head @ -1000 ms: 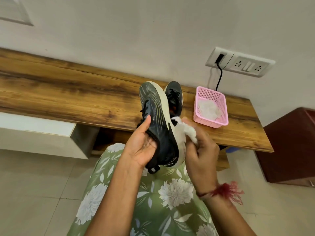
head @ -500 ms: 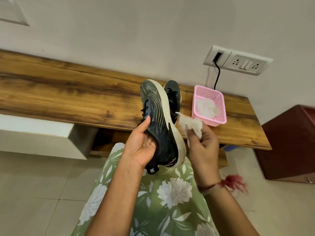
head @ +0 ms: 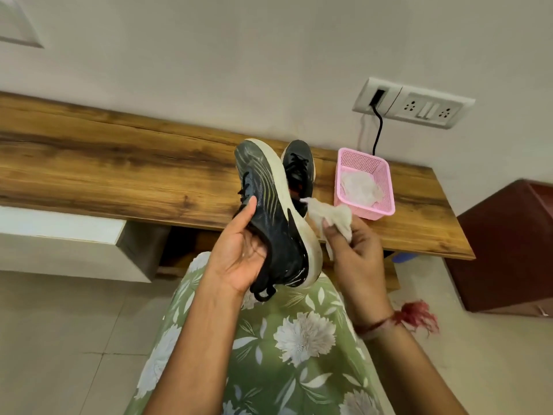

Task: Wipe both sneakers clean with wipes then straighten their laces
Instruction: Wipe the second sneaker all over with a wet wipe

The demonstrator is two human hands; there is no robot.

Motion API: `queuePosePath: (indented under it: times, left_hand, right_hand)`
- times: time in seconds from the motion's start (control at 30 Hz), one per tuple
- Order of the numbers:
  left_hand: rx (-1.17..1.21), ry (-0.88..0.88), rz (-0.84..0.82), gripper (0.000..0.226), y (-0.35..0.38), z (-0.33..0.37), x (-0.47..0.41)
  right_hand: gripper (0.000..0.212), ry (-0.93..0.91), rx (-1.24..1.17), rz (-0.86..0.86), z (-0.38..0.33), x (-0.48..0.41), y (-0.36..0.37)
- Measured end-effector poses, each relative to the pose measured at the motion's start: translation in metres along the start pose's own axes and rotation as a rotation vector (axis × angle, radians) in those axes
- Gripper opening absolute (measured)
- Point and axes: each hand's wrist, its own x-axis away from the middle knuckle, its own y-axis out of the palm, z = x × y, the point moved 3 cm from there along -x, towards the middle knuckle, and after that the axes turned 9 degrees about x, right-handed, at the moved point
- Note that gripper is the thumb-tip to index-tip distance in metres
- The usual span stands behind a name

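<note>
The fingers [head: 335,232] of the right hand [head: 356,259] are pinching a crumpled white wipe [head: 332,218], bunched above the knuckles with one corner trailing toward the shoe. The left hand [head: 239,259] is cupping the held sneaker [head: 269,211] from the upper side, its thumb lying along the dark mesh near the laces and the other fingers curled out of sight behind.

The held sneaker is standing on its heel end over the lap, long axis running from the heel by the wrists up to the toe pointing away, and its pale sole edge [head: 294,217] is facing the wipe. The wipe is sitting just beside that edge, immediately to its right, so the right hand is the nearer one, and a short sideways press would probably bring cloth onto rubber.

The second sneaker [head: 297,172] is resting on the wooden bench [head: 119,175] behind, partly hidden by the first. A pink basket [head: 381,190] holding more white wipes is standing near it on the right. Beyond, a pale wall is carrying a switch panel [head: 416,103] with a black cable hanging down; below are a tiled floor and a dark cabinet [head: 508,250] at the right.
</note>
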Motion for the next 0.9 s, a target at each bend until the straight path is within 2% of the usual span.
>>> queuePosePath:
  times: [0.07, 0.17, 0.3, 0.4, 0.47, 0.5, 0.6, 0.67, 0.77, 0.83, 0.9]
  left_hand:
    - [0.057, 0.003, -0.115, 0.073, 0.005, 0.0, 0.004]
    - [0.154, -0.014, -0.302, 0.092, 0.012, 0.002, 0.009]
    - [0.229, 0.038, -0.383, 0.102, 0.012, 0.006, 0.01]
    - [0.261, 0.063, -0.376, 0.096, 0.009, 0.009, 0.005]
    - [0.278, 0.036, -0.354, 0.09, 0.007, 0.009, 0.002]
    - [0.277, 0.023, -0.338, 0.09, 0.005, 0.008, 0.001]
    - [0.252, 0.012, -0.279, 0.081, 0.002, 0.007, 0.001]
    - [0.196, 0.016, -0.219, 0.062, 0.004, 0.002, 0.004]
    - [0.07, 0.023, -0.093, 0.045, 0.009, -0.006, 0.006]
    - [0.011, 0.026, -0.02, 0.043, 0.009, -0.008, 0.006]
    - [-0.021, -0.046, 0.001, 0.045, 0.009, -0.008, 0.007]
  right_hand:
    - [0.025, -0.142, 0.193, -0.014, 0.0, -0.007, 0.006]
    - [0.046, -0.409, 0.566, -0.115, 0.008, 0.006, 0.017]
    - [0.061, -0.564, 0.738, -0.128, 0.02, 0.039, 0.014]
    - [0.064, -0.644, 0.842, -0.177, 0.03, 0.06, 0.013]
    - [0.062, -0.669, 0.761, -0.236, 0.03, 0.069, 0.014]
    - [0.061, -0.641, 0.644, -0.211, 0.025, 0.07, 0.012]
    - [0.048, -0.478, 0.24, 0.072, 0.001, 0.054, 0.003]
    - [0.043, -0.417, 0.155, 0.195, -0.012, 0.036, 0.002]
    - [0.047, -0.465, 0.389, 0.122, -0.015, 0.019, 0.014]
    - [0.051, -0.548, 0.62, -0.015, -0.005, 0.025, 0.029]
    - [0.056, -0.635, 0.794, -0.091, 0.008, 0.041, 0.038]
